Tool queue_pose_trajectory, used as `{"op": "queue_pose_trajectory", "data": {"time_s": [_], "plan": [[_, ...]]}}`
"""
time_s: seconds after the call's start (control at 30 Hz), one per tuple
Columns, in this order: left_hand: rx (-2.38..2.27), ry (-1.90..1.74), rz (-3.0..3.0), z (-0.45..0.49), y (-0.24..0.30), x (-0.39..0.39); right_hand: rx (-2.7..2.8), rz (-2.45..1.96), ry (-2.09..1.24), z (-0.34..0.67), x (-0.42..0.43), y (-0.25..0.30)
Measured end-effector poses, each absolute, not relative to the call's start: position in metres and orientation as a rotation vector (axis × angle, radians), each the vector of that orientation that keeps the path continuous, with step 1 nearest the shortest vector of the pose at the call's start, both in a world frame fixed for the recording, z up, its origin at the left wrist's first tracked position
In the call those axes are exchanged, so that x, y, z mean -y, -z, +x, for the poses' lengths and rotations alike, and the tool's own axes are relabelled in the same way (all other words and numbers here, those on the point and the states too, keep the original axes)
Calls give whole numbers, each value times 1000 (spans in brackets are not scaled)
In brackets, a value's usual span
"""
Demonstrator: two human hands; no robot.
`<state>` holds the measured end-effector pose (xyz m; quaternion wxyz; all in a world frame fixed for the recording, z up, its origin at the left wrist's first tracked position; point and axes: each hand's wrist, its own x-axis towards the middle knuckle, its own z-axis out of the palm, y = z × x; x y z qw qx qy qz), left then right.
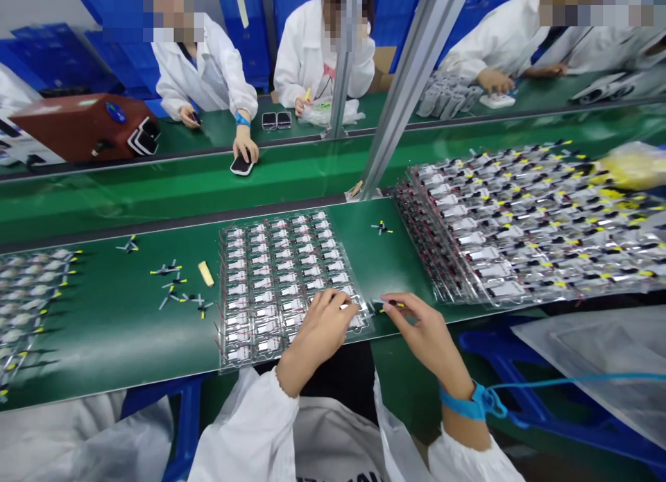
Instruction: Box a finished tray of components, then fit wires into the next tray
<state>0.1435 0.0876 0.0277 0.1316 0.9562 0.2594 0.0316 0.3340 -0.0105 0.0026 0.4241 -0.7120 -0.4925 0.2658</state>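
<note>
Currently, the left hand (325, 322) is curled down onto the near edge of one clear plastic tray (291, 281) of white-labelled modules, while the right hand (424, 333), banded by one blue wrist strap (465, 402), is held half-closed at a small black-and-yellow connector (390, 305) just beside that tray. Whether either hand is gripping cannot be told. The tray is laid on a green desk (104, 343). About five loose connectors (169, 298) and one beige strip (206, 274) are scattered to its left, and one further connector (382, 227) is placed beyond it. Overlapping trays (520, 218) are piled to the right, and three co-workers (322, 59) are seen farther off.
</note>
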Motion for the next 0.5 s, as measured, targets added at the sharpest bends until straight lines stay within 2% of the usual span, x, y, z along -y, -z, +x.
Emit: {"op": "queue_pose_trajectory", "data": {"time_s": [0.5], "plan": [[-534, -43, 2773, 144, -27, -101, 1232, -1800, -594, 343, 8, 1]]}}
